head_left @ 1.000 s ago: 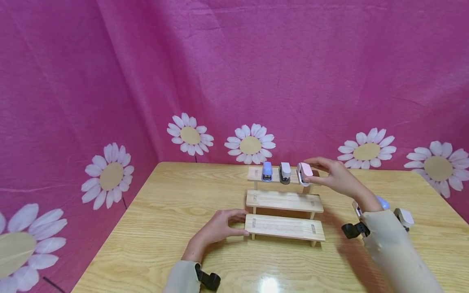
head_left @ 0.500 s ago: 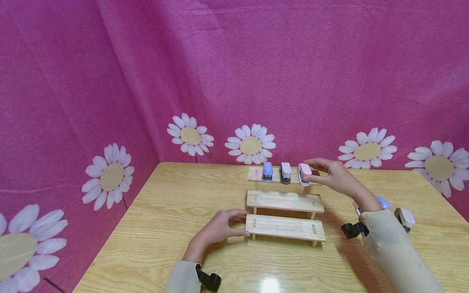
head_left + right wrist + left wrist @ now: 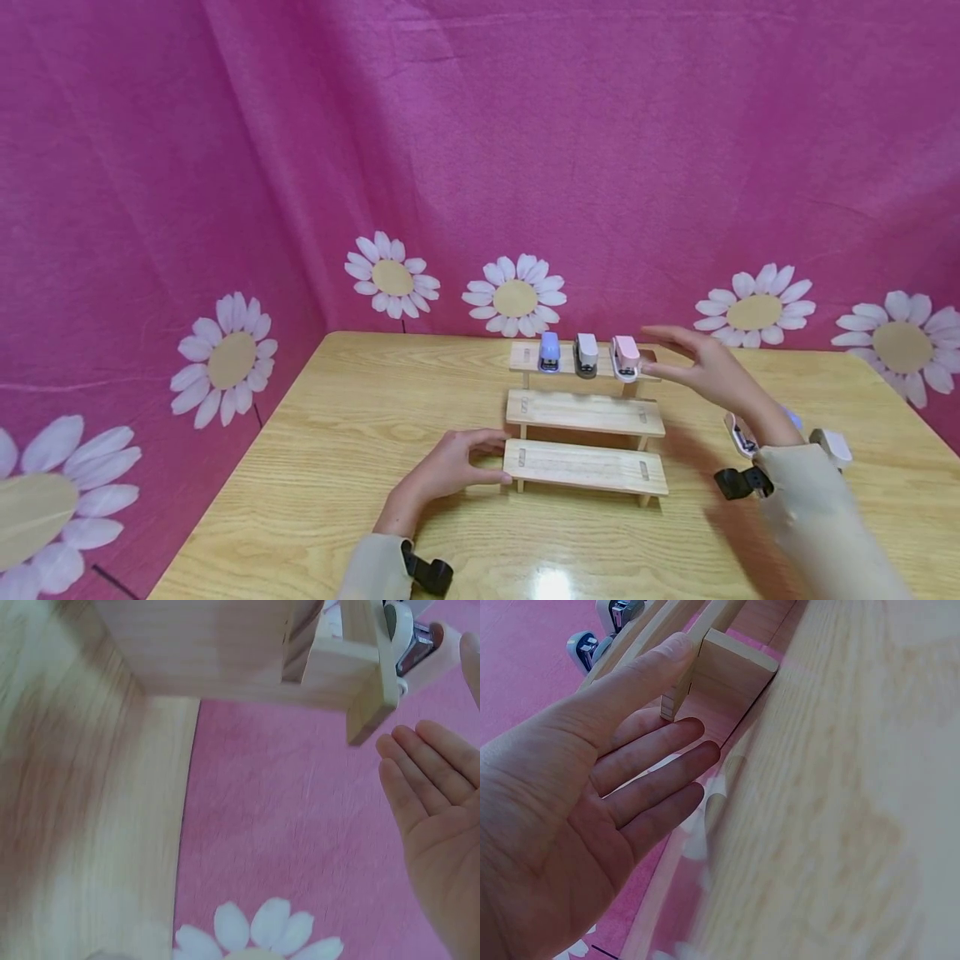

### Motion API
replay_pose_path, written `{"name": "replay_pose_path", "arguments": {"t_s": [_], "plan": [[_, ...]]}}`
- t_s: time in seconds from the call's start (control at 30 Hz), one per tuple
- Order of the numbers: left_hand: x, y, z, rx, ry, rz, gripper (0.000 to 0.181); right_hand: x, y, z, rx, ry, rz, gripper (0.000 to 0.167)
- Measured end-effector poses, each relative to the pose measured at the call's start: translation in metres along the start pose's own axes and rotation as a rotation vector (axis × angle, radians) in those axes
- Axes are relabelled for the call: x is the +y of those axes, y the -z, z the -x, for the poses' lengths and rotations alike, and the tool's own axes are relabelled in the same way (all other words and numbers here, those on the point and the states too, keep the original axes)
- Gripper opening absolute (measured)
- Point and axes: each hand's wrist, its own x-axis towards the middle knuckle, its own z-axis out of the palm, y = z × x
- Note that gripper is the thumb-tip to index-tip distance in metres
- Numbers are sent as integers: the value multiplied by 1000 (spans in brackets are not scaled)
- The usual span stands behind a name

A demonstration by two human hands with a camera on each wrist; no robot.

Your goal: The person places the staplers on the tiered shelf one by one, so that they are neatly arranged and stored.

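A three-step wooden display stand [image 3: 585,467] stands on the table. My left hand [image 3: 453,468] holds the left end of its lowest step between thumb and index finger; in the left wrist view the other fingers extend loosely. On the top step sit three mini staplers: a blue-purple one [image 3: 549,352], a white-and-grey one [image 3: 586,356] and a pink-and-white one [image 3: 625,358] at the right. My right hand [image 3: 708,367] is just right of the pink stapler, fingers spread and holding nothing. The right wrist view shows a small gap between fingertips and stand.
Beside the right forearm, more staplers lie on the table [image 3: 330,408]: a pinkish one [image 3: 741,435], a blue one [image 3: 793,417] partly hidden by the arm, and a white one [image 3: 834,447]. A pink flowered cloth [image 3: 600,167] hangs behind the table.
My right hand has let go of the pink stapler and drawn back to the right. That stapler stays on the top step. My left hand has kept its place.
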Motion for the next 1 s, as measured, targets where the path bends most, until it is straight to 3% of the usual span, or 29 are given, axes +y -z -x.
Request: {"name": "replay_pose_path", "arguments": {"t_s": [0.4, 0.63, 1.0], "plan": [[2, 3, 1, -9, 12, 6, 58, 31, 21, 38, 19, -60, 18, 53], [1, 1, 1, -12, 13, 8, 59, 57, 30, 62, 6, -160, 28, 53], [-1, -1, 1, -10, -1, 15, 59, 91, 36, 94, -8, -163, 60, 51]]}}
